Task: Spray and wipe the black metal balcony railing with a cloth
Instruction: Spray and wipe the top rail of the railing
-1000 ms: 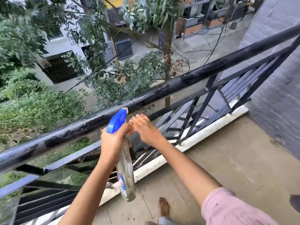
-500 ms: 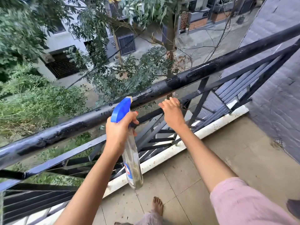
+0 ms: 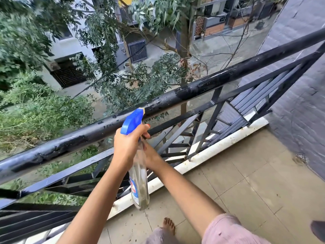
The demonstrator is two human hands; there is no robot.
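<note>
The black metal railing (image 3: 202, 87) runs diagonally across the view, its round top rail wet and streaky. My left hand (image 3: 126, 147) grips the neck of a clear spray bottle (image 3: 139, 187). The bottle's blue spray head (image 3: 131, 122) points at the top rail, close in front of it. My right hand (image 3: 151, 154) reaches in behind the bottle and my left hand, below the top rail. Its fingers are hidden, so I cannot tell what it holds. No cloth is in view.
A dark brick wall (image 3: 299, 103) closes the balcony on the right. A white kerb (image 3: 219, 147) runs under the railing along the tiled floor (image 3: 246, 182). My bare foot (image 3: 168, 224) stands near the bottom edge. Trees and a street lie far below.
My right hand has pulled back left from the lower rail and now sits behind the bottle. My left hand has brought the bottle closer to the top rail.
</note>
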